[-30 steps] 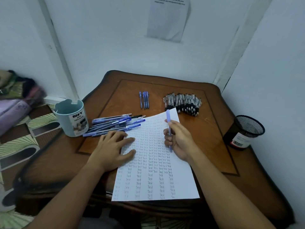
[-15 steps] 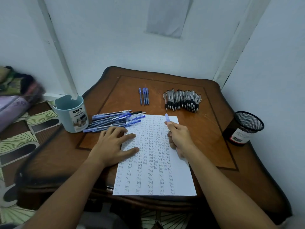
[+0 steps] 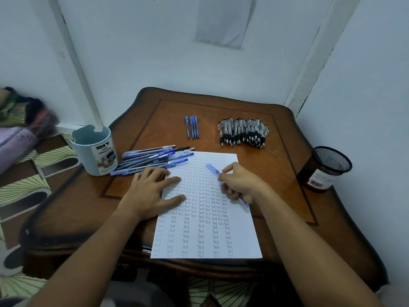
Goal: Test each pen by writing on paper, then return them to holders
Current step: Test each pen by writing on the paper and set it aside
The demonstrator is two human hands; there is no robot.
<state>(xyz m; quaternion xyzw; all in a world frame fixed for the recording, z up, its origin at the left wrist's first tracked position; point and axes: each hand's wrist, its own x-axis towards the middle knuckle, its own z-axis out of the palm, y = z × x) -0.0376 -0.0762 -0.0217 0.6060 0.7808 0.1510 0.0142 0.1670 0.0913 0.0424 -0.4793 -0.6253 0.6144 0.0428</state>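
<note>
The right hand (image 3: 240,183) grips a light-blue plastic pen (image 3: 213,169) slantwise, the left hand (image 3: 150,191) flat on the white paper sheet (image 3: 241,235) — a careless stroke could smear ink.

Left hand (image 3: 152,191) flat on the left edge of the paper (image 3: 207,218), fingers spread, pinning it to the wooden table (image 3: 276,173). Right hand (image 3: 241,182) grips a blue pen (image 3: 213,169) over the sheet — pen tilted, one end sticking out up-left, the other out lower-right. Paper full of "Test" rows. Loose blue pens pile (image 3: 152,159) just left of the sheet, beside the light-blue holder (image 3: 95,151). Four blue pens (image 3: 192,127) and a black-grip pens cluster (image 3: 243,131) further back. Mesh holder (image 3: 325,169) at right edge — well apart from the paper.
</note>
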